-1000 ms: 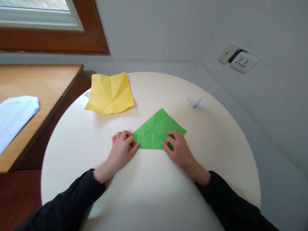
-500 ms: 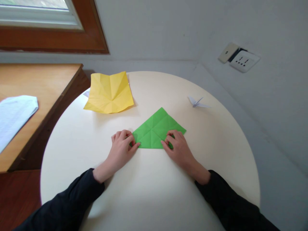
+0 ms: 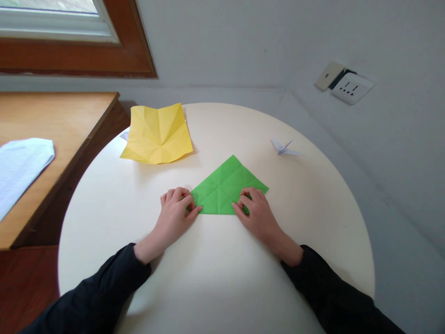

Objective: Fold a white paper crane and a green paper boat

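Near the middle of the round desk (image 3: 313, 222) lies my green paper (image 3: 227, 188), long edge running left-right nearest me; my left hand (image 3: 175, 211) pinches its left corner, my right hand (image 3: 255, 211) its right.

A round cream table (image 3: 313, 208) stands in the corner of a room with pale grey walls (image 3: 222, 41). On the right wall is a white socket plate (image 3: 352, 87) with a small beige switch (image 3: 326, 75) just beside it. At upper left, a window (image 3: 52, 18) with a brown wooden frame lets in soft daylight. Below the window, a wooden desk (image 3: 62, 125) sits beside the table, with a white sheet of paper (image 3: 21, 167) lying on it. The floor (image 3: 24, 283) at lower left is reddish-brown.
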A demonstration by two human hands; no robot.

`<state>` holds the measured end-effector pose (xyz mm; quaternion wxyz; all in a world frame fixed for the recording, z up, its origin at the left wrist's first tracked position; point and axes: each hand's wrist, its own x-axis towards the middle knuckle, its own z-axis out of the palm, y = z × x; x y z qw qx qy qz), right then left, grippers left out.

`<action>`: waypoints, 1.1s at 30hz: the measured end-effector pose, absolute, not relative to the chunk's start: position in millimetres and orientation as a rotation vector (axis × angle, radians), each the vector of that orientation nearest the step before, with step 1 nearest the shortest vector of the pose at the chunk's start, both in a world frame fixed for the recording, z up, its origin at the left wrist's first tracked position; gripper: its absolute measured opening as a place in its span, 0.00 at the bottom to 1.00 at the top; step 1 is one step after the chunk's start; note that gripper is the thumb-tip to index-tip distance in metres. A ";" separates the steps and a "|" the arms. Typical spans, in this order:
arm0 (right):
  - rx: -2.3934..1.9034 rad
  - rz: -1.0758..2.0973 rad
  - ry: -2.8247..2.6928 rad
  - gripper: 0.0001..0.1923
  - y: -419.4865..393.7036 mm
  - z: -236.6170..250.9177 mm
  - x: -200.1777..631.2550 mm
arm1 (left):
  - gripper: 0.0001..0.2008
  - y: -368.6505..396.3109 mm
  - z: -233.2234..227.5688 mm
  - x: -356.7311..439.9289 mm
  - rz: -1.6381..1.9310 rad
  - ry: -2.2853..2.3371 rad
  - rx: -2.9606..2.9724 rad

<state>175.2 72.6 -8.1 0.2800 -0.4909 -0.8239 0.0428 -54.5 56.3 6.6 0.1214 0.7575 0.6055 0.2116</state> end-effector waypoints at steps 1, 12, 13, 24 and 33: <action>-1.316 0.114 -2.209 0.11 72.6 -8.0 175.2 | 0.09 56.4 6.7 -54.6 0.616 1.771 2.209; -1.317 0.131 -2.208 0.11 72.5 -8.0 175.3 | 0.09 56.8 7.6 -54.2 0.619 1.779 2.187; -1.316 0.130 -2.211 0.11 72.6 -8.0 175.4 | 0.09 56.9 8.1 -54.0 0.618 1.779 2.181; -1.321 0.127 -2.224 0.11 73.0 -7.5 175.8 | 0.08 58.1 7.2 -58.9 0.542 1.855 2.209; -1.314 0.126 -2.220 0.11 73.4 -8.5 176.2 | 0.10 60.3 7.3 -63.7 0.507 1.865 2.217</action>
